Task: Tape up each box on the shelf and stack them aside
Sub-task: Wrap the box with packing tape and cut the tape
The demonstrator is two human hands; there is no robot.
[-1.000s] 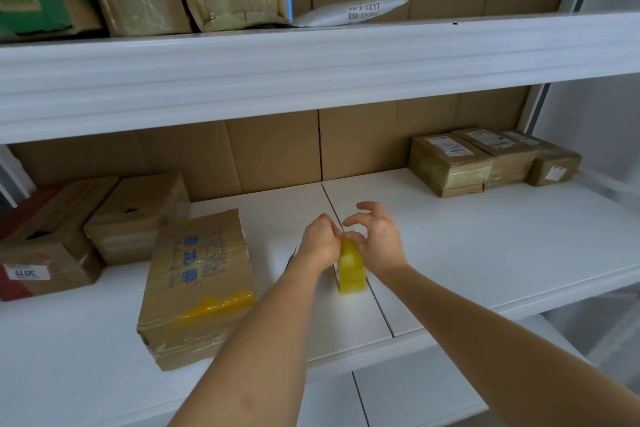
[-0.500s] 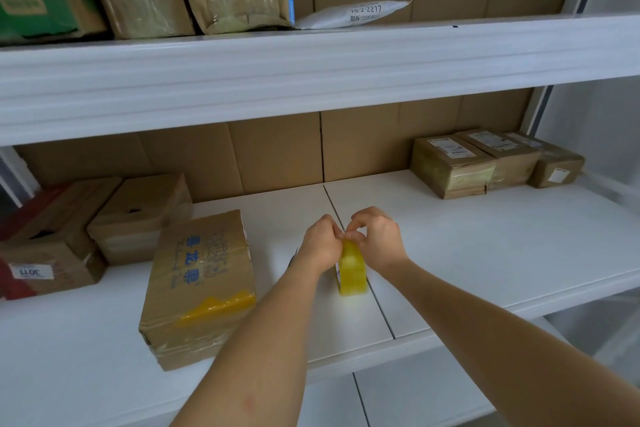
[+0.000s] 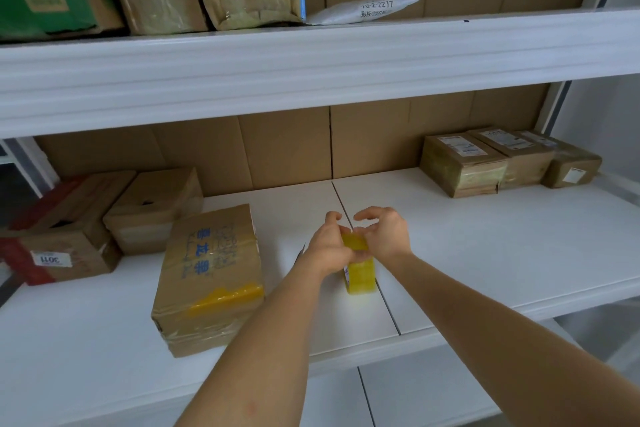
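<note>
A yellow tape roll (image 3: 360, 272) stands on edge on the white middle shelf (image 3: 485, 246), at the seam between its two boards. My left hand (image 3: 329, 246) grips the roll's left side and top. My right hand (image 3: 384, 234) pinches the top of the roll with thumb and fingers, the other fingers curled above it. To the left lies a cardboard box with blue print (image 3: 211, 274), with yellow tape over its near end. Two more cardboard boxes (image 3: 152, 208) (image 3: 65, 236) sit at the far left.
Three small taped parcels (image 3: 464, 163) stand at the back right of the same shelf. The upper shelf (image 3: 311, 55) overhangs and carries several parcels and a white mailer (image 3: 367, 9). A lower shelf (image 3: 415, 392) shows beneath my arms.
My hands stay on the tape roll. The fingers of my right hand have lifted and spread a little above the roll's top, after closing in half a second ago.
</note>
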